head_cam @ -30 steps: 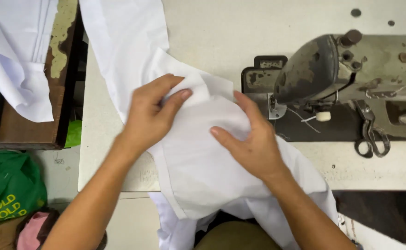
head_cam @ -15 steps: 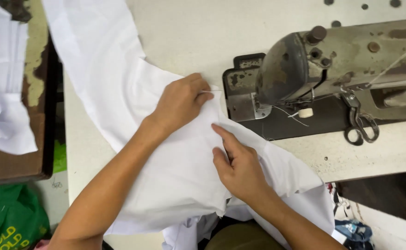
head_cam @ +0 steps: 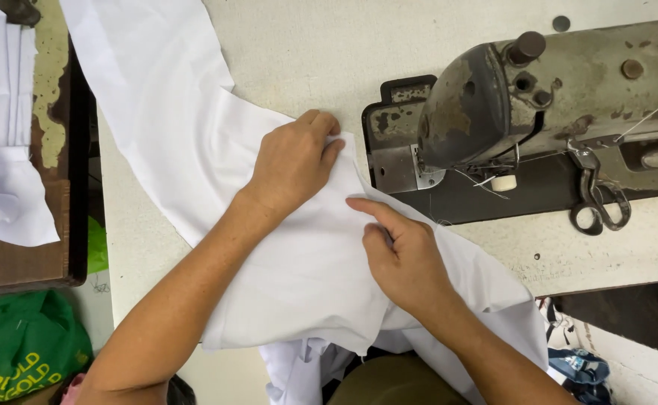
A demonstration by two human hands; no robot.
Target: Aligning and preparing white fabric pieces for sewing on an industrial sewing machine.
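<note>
At a worn sewing table [head_cam: 299, 45], a person's left hand [head_cam: 293, 163] presses curled fingers onto white cloth [head_cam: 194, 135] beside the sewing machine [head_cam: 539, 105]. Right hand [head_cam: 404, 251] — forefinger extended, the rest folded — pins it flat; scissors [head_cam: 597, 202] lie nearby.

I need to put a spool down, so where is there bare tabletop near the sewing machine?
Bare table lies behind the left hand, between the white fabric and the sewing machine. Another strip lies in front of the machine, below the scissors. It is crowded around both hands, the right hand included, where fabric covers the table up to the needle.
</note>
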